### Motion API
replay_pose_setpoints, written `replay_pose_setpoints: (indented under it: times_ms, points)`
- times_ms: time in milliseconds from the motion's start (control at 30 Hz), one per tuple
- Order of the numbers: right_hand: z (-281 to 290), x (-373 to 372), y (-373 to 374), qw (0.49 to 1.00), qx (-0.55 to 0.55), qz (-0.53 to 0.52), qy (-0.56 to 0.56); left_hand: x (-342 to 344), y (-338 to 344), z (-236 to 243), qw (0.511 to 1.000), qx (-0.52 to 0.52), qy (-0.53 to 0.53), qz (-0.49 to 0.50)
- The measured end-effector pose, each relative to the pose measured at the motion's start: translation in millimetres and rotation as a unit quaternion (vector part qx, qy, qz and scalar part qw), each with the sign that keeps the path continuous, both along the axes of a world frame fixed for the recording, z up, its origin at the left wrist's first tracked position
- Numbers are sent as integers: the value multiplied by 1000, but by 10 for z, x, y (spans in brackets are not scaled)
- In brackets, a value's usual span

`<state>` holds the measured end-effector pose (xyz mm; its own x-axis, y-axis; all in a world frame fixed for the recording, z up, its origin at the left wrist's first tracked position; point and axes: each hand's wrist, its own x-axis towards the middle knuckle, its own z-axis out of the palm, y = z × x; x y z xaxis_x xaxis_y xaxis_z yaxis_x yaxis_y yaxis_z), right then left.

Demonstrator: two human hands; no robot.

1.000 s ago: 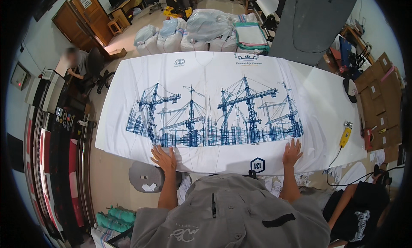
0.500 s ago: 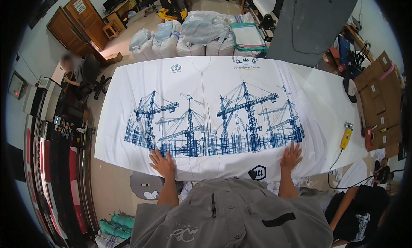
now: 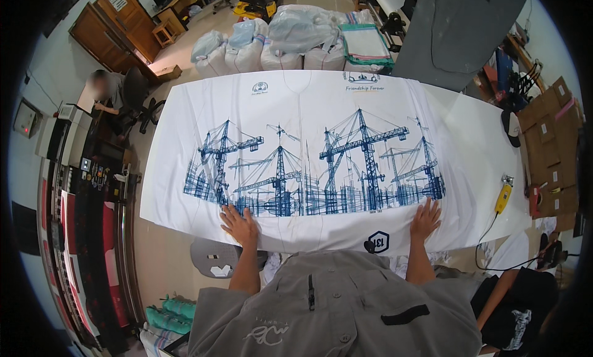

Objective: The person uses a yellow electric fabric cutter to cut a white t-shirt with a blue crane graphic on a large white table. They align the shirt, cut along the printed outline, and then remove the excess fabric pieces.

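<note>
White cloth (image 3: 315, 230), 2 emblems (image 3: 260, 88) above blue printed cranes (image 3: 369, 162) — left hand (image 3: 241, 226), right hand (image 3: 424, 221) spread atop.

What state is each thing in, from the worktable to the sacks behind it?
Left grip: open hand, palm down on the fabric
Right grip: open hand, palm down on the fabric
White fabric: spread out, printed, lightly creased at the sides
Table: partly covered by the fabric
Yellow tool: lying down, corded; on or off cannot be told
Sacks: filled, standing
</note>
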<state>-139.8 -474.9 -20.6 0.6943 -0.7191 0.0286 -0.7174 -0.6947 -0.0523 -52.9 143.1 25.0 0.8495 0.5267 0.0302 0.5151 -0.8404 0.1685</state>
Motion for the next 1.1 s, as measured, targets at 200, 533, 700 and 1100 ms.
replay_pose_setpoints:
  times_ms: [200, 533, 700, 1100]
  points:
    - [-29, 9, -30, 1000, 6, -6, 21, 19, -52, 52, 1000, 6, 7, -3]
    - [-74, 13, -92, 999, 12, -7, 49, 5, -50, 81, 1000, 7, 2, -3]
    - [-55, 36, -154, 996, 50, -11, 78, 10, -48, 93, 1000, 14, 4, -4]
    - [-31, 73, -264, 987, 117, -14, 106, 5, -9, 9, 999, 38, -13, -15]
